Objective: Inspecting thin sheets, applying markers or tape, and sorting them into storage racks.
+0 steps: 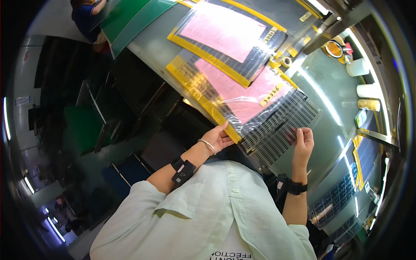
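Note:
A clear sleeve with yellow-taped borders (pixel 203 100) lies slantwise at the table's near edge, a pink sheet (pixel 242 89) inside it. My left hand (pixel 219 138) grips its near corner, thumb on the yellow border and the other fingers at or under the edge. From the sleeve's right side sticks out a transparent film sheet (pixel 284 132) printed with rows of small black marks. At that film's right edge, my right hand (pixel 303 141) is closed in a pinch; the fingertips appear to hold the film's edge.
Another yellow-edged sleeve (pixel 216 41) with pink paper overlaps the far side. Tape rolls (pixel 333 49) and white rolls (pixel 367 90) stand along the right, near a metal frame bar (pixel 377 136). A green board (pixel 134 21) lies far left, beside another person (pixel 86 19).

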Demonstrator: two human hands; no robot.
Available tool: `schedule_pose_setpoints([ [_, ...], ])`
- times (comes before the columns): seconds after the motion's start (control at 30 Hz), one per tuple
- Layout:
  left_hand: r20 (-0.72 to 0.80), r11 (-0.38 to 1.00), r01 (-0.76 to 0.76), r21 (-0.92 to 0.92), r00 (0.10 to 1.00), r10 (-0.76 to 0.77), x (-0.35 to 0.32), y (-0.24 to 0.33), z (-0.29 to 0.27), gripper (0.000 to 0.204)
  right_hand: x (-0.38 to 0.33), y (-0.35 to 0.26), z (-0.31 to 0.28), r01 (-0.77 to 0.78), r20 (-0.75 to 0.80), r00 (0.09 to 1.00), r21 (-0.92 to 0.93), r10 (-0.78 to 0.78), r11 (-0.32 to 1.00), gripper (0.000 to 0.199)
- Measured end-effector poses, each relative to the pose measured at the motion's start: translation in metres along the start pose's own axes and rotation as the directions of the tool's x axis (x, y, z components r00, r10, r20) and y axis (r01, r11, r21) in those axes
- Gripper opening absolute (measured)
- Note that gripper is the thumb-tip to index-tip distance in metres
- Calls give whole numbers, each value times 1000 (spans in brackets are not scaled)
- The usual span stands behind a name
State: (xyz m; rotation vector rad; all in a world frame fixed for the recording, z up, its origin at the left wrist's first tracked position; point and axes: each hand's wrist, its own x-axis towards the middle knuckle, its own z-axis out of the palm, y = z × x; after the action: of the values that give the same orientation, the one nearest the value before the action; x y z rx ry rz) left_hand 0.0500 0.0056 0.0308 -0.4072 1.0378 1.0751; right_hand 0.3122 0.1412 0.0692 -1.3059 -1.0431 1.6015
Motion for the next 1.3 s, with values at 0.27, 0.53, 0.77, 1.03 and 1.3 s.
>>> schedule_pose_setpoints([
  [0.27, 79, 937, -135, -321, 982, 169, 49, 28, -33, 27, -65, -87, -109, -79, -197, 980, -242, 31, 967, 24],
  [0.53, -134, 912, -359, -199, 932, 338, 70, 70, -17, 35, -136, -86, -204, -57, -354, 935, -194, -16, 979, 16],
  [0.77, -135, 883, -462, -83, 883, 449, 86, 88, -27, 39, -171, 34, -320, 46, -548, 835, -23, -51, 999, 21],
  [1.03, -281, 933, -360, 7, 895, 347, 77, 94, -26, 42, -145, 76, -318, -221, -635, 731, 131, 252, 967, 11],
  [1.3, -278, 943, -328, 52, 903, 329, 74, 100, -37, 44, -134, 73, -319, -295, -686, 676, 86, 271, 952, 8],
])
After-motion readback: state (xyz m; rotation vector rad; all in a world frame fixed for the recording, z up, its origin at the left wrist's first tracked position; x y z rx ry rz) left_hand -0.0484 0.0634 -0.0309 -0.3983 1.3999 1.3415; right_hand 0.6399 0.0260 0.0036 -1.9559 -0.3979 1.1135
